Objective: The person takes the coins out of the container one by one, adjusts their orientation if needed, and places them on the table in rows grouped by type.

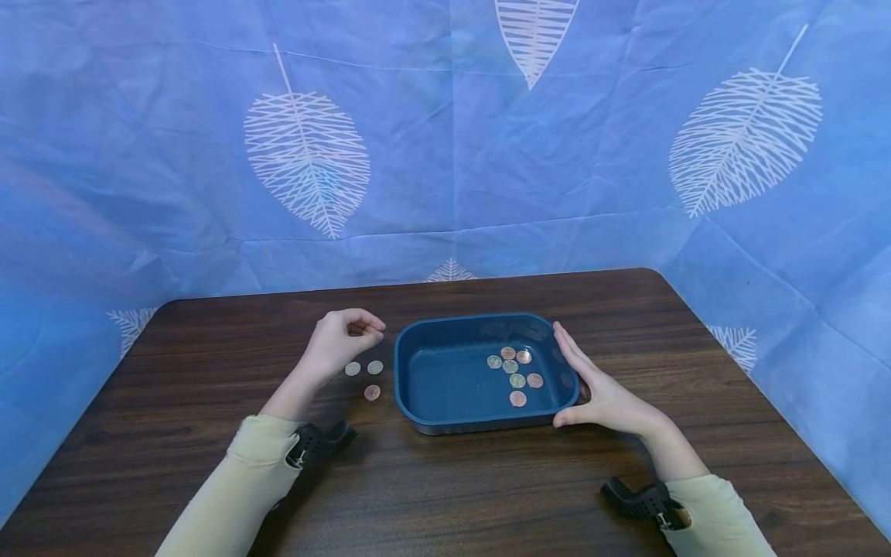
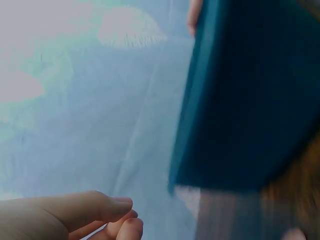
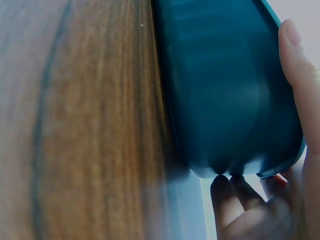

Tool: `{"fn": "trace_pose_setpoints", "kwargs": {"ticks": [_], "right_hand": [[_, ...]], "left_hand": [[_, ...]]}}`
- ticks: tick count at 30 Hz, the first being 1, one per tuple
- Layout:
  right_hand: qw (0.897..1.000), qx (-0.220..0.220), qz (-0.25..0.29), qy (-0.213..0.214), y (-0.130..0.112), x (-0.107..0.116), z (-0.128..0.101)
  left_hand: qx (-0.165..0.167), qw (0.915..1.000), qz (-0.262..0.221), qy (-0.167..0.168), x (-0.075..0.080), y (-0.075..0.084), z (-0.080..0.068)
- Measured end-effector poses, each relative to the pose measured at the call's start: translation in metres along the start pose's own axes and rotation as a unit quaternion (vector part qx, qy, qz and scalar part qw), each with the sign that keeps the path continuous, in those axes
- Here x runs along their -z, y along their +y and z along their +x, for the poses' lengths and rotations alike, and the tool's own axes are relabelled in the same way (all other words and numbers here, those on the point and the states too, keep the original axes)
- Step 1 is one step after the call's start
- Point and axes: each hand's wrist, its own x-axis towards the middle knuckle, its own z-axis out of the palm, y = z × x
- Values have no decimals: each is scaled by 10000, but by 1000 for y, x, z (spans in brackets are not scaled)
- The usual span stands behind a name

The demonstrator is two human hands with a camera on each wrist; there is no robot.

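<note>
While wrist views blur, coins (image 1: 513,374) show overhead.

One blue tray (image 1: 418,387) holds six coins (image 1: 516,380); three coins (image 1: 366,377) lie on one table (image 1: 209,340).
</note>
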Motion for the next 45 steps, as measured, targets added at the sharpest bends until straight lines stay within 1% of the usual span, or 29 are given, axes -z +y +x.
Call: {"fn": "trace_pose_setpoints", "kwargs": {"ticks": [5, 8, 13, 17, 23, 29, 32, 38, 41, 45], "right_hand": [[10000, 17, 57, 6, -2, 0, 0], [10000, 13, 53, 13, -3, 0, 0], [10000, 35, 68, 29, -2, 0, 0], [9999, 58, 95, 22, -1, -1, 0], [9999, 67, 93, -3, -2, -1, 0], [9999, 96, 116, -8, -3, -1, 0], [9999, 90, 104, -13, -3, -2, 0], [9998, 137, 157, -32, -2, -1, -1], [9998, 147, 163, -44, -1, -1, -1], [9997, 179, 160, -95, 0, 0, -2]], "left_hand": [[-265, 9989, -315, -241, -15, 30, 7], [-429, 9974, -413, -401, -27, 43, 10], [-668, 9942, -501, -681, -51, 60, 16], [-827, 9909, -553, -904, -70, 69, 19], [-910, 9875, -532, -1172, -95, 77, 22], [-1051, 9837, -461, -1387, -115, 83, 24], [-1063, 9825, -403, -1477, -122, 85, 25], [-1093, 9810, -105, -1601, -139, 90, 27], [-1053, 9796, 66, -1713, -146, 89, 27], [-1004, 9768, 205, -1881, -152, 86, 26]]}}
